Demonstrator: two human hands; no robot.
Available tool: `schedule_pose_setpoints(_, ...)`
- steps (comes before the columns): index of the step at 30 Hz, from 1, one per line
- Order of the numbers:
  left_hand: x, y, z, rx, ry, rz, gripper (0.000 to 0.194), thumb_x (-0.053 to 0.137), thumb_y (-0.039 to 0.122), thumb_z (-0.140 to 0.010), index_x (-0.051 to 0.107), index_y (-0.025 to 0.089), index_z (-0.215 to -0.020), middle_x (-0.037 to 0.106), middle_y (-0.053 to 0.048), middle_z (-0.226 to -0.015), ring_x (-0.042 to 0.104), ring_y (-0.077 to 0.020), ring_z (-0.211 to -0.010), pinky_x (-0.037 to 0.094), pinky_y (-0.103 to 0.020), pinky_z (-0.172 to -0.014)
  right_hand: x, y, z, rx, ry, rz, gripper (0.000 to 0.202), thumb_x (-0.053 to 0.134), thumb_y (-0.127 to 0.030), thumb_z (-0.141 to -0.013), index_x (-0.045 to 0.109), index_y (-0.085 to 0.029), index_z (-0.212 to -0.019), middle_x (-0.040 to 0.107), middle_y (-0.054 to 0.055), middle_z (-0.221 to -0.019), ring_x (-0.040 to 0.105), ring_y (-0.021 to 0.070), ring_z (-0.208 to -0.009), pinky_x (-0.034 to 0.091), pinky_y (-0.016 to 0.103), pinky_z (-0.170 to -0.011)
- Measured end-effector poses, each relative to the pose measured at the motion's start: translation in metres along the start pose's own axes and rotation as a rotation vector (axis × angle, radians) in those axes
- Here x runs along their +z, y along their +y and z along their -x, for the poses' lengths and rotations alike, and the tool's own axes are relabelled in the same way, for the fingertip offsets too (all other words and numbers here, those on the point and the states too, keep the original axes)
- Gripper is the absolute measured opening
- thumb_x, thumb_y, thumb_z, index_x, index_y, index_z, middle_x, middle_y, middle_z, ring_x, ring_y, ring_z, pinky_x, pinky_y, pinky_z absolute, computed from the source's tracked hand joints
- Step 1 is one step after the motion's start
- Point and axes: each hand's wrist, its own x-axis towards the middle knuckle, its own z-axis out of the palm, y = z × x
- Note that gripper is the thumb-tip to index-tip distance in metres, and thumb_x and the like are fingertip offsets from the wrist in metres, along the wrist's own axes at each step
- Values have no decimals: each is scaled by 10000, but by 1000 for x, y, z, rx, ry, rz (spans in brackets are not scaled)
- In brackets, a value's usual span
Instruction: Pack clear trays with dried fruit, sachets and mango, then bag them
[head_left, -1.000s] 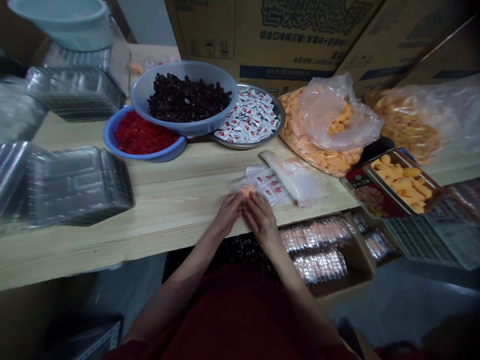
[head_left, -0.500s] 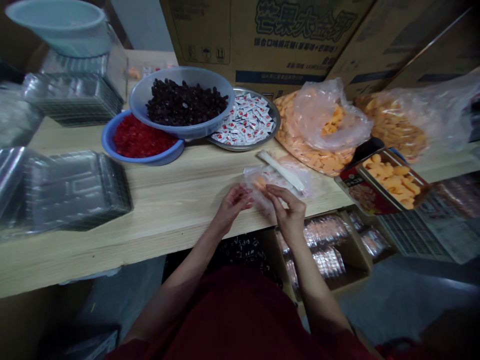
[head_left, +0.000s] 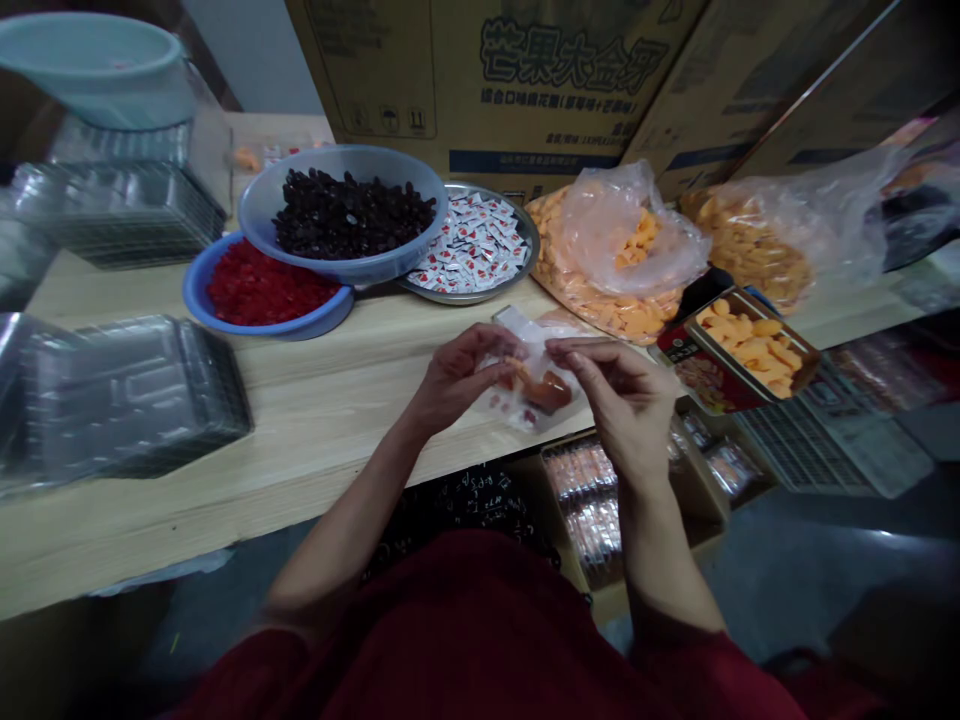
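A small clear plastic bag [head_left: 525, 405] with orange and reddish-brown pieces in it hangs between my hands, over the front edge of the wooden table. My left hand [head_left: 461, 378] pinches its left side with thumb and fingers. On the right, my right hand [head_left: 626, 390] has its thumb and fingers closed at the bag's upper edge. A flat whitish plastic strip [head_left: 517, 322] lies just behind the bag, partly hidden by it. Closest behind my hands is a round metal tray [head_left: 534, 245] of small white and red sachets.
A pale bowl of dark pieces [head_left: 247, 205] overlaps a blue bowl of red pieces [head_left: 196, 300]. Bags of orange pieces [head_left: 600, 300] and an orange-filled tin [head_left: 694, 370] stand right. Stacked plastic trays [head_left: 142, 390] sit left. Cartons [head_left: 480, 90] rise behind; an open box [head_left: 705, 510] is below.
Both hands have risen and moved apart, with the bag now lifted between them. Orange and reddish-brown contents show more clearly in it. The whole view has shifted slightly.
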Motion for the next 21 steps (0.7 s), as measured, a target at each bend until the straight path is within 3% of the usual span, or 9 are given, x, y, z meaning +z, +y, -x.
schedule_pose_setpoints(5,-1,3,-4,84,-23,-83,287,839,187,-771,753,180,-1045,706,-65,-1033,663,-219,-996,533,-339,-914,-9,1,-5,-2,-157,84,507,831,-344,-828,663,-275,-1301,744,44,-1179,722,210,-1048,595,384,-937)
schedule_pose_setpoints(9,8,7,-1,139,-163,-192,269,780,220,-848,738,222,-1113,722,-63,-1105,666,-224,-1089,518,-388,-1023,-23,-14,0,-31,-228,301,70,687,-257,-943,735,-227,-984,746,43,-989,705,192,-927,559,341,-848)
schedule_pose_setpoints(11,10,4,2,156,-214,-237,353,759,233,-871,696,252,-1218,701,-74,-1242,631,-237,-1214,478,-421,-1106,-40,-20,8,-16,-197,366,92,649,-228,-954,716,-213,-893,740,45,-953,699,194,-905,540,336,-828)
schedule_pose_setpoints(14,0,-7,12,126,-181,-258,494,768,244,-867,620,278,-1338,657,-85,-1362,591,-240,-1303,435,-438,-1166,-85,-23,30,75,-2,471,73,682,-244,-917,701,-214,-854,742,39,-949,698,201,-897,526,336,-817)
schedule_pose_setpoints(17,-19,-20,25,8,-76,-294,424,766,264,-870,655,254,-1278,704,-84,-1273,634,-228,-1242,448,-421,-1155,-152,-19,62,170,304,616,81,740,-267,-858,689,-211,-830,742,49,-929,696,196,-872,517,329,-816)
schedule_pose_setpoints(21,-37,-32,43,-145,32,-350,346,770,305,-861,698,226,-1191,737,-79,-1186,670,-225,-1169,479,-421,-1126,-242,12,110,300,581,863,83,724,-242,-813,649,-212,-797,733,82,-893,656,166,-771,480,301,-735)
